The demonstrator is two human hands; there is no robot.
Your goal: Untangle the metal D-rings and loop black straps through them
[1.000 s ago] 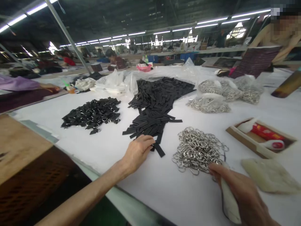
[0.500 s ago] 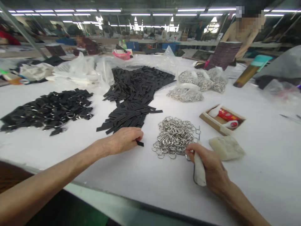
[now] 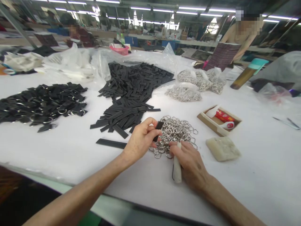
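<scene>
My left hand pinches a short black webbing strip upright at the left edge of a pile of silver D-rings. My right hand is closed around an awl-like tool with a pale handle; its fingertips are at the near edge of the rings. Whether those fingertips also hold a ring is hidden. Another black strip lies flat beside my left wrist. Beyond it spreads a large heap of black strips. At the left lie black strips fitted with rings.
To the right are a small box holding a red tube, a pale waxy block and tweezers-like tools. Behind stand bagged rings, a tilted bottle and clear plastic bags. A person is at the back right.
My left hand has moved right to the rings, its black strip now raised. My right hand, with the tool, has shifted left to the pile's near edge. The view has turned slightly.
</scene>
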